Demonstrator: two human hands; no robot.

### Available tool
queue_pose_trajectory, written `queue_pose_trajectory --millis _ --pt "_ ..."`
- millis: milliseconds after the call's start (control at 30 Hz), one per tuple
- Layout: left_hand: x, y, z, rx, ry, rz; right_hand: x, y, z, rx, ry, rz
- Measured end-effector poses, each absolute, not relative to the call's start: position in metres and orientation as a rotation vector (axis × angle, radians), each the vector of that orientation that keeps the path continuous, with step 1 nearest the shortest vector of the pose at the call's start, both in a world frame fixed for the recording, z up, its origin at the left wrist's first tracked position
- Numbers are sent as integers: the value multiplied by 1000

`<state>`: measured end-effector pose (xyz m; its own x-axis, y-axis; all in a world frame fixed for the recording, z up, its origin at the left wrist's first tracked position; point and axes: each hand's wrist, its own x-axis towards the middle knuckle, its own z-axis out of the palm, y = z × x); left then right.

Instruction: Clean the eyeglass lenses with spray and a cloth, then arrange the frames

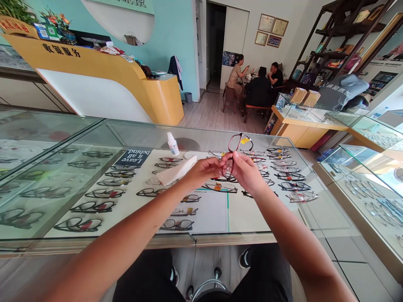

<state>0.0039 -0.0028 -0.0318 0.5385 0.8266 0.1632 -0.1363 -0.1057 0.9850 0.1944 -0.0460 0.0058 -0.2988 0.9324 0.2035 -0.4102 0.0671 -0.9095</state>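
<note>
Above the glass display counter, a pair of dark red-rimmed eyeglasses [229,143] is held up, tilted, with a yellow tag showing by one lens. My right hand [248,171] pinches the frame between thumb and fingers. From the other side my left hand [209,168] has its fingers closed at the same frame, close against the right fingertips. Part of the eyeglasses is hidden behind the fingers. Just left of my left hand, a crumpled white cloth [176,171] lies on the counter. Behind the cloth stands a small white spray bottle [173,144].
Rows of eyeglass frames [84,224] lie inside the glass counter [252,238] under my arms. A second display case [355,172] stands at right. Across the room, several people sit around a table near a wooden bench [258,107]. A yellow reception desk [162,98] is at the back left.
</note>
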Motion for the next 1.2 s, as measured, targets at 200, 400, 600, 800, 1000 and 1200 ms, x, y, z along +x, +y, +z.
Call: queue_pose_trajectory --millis 200,400,600,800,1000,1200 --pt "1 -1 -31 1460 627 947 195 -47 12 -612 -1190 1478" --pt "-1 -4 -28 1301 603 858 195 -47 8 -613 -1231 1464" --pt "3 -7 -26 1165 602 839 195 -47 3 -640 -1275 1434" --pt "6 -9 -26 1065 615 848 194 -45 -1 -604 -1348 1416" --pt "1 -5 -23 1242 738 934 201 -43 0 -641 -1411 1319" --pt "-43 31 -14 1703 1313 1853 212 -39 4 -769 -1429 1114"
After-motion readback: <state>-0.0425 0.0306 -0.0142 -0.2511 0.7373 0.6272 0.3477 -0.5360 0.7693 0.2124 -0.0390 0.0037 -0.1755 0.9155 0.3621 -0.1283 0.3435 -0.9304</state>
